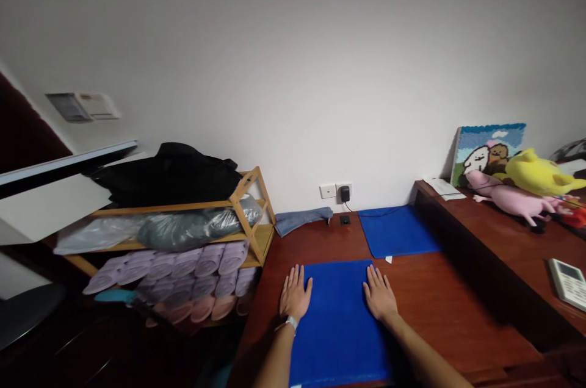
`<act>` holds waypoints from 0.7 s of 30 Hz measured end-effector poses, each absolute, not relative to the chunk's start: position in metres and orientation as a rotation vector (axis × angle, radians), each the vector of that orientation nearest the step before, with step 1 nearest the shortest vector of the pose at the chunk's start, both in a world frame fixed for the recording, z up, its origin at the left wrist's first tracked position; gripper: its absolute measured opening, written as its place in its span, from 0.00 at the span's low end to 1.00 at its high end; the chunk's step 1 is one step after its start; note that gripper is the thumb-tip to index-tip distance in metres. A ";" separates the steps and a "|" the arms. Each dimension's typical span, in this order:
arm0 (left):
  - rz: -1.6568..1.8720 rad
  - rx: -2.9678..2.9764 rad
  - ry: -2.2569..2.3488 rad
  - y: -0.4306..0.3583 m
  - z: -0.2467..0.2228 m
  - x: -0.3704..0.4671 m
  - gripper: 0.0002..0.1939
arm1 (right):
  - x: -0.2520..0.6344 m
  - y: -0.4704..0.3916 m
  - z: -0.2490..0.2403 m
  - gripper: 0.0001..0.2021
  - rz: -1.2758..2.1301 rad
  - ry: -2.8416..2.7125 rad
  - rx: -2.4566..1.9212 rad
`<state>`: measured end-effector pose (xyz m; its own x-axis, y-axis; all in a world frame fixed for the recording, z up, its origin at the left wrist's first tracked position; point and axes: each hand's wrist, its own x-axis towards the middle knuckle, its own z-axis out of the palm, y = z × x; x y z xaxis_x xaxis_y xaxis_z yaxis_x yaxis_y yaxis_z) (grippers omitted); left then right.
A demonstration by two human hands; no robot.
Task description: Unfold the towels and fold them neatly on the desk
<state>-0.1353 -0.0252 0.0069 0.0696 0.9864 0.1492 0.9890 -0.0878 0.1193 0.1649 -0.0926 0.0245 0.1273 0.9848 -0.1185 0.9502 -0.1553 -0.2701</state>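
A blue cloth [337,321] lies flat on the reddish-brown wooden table [439,296], reaching down to the table's near edge. On its upper left edge rests my left hand [295,294], palm down with the fingers stretched out and a silver band at the wrist. My right hand [379,295] lies palm down at the cloth's upper right edge, fingers apart and pointing away from me. Neither hand holds anything. Behind, a second blue cloth [398,230] is spread at the back of the table, with a small white tag at its front edge.
A folded grey-blue cloth [302,219] lies at the back left, near a plugged-in black adapter [345,194]. To the left stands a wooden rack [259,241] with slippers and bags. The raised right surface holds plush toys [513,196], a picture and a calculator [569,281].
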 end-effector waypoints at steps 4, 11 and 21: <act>-0.322 -2.290 -2.085 -0.022 0.001 -0.137 0.36 | 0.168 -0.092 0.023 0.34 0.393 -1.961 -2.201; -0.177 -2.290 -2.100 -0.025 0.021 -0.134 0.37 | 0.169 -0.090 0.020 0.34 0.396 -1.954 -2.185; -0.366 -2.849 -1.588 -0.089 0.014 0.031 0.32 | 0.172 -0.094 0.019 0.32 0.362 -2.063 -2.144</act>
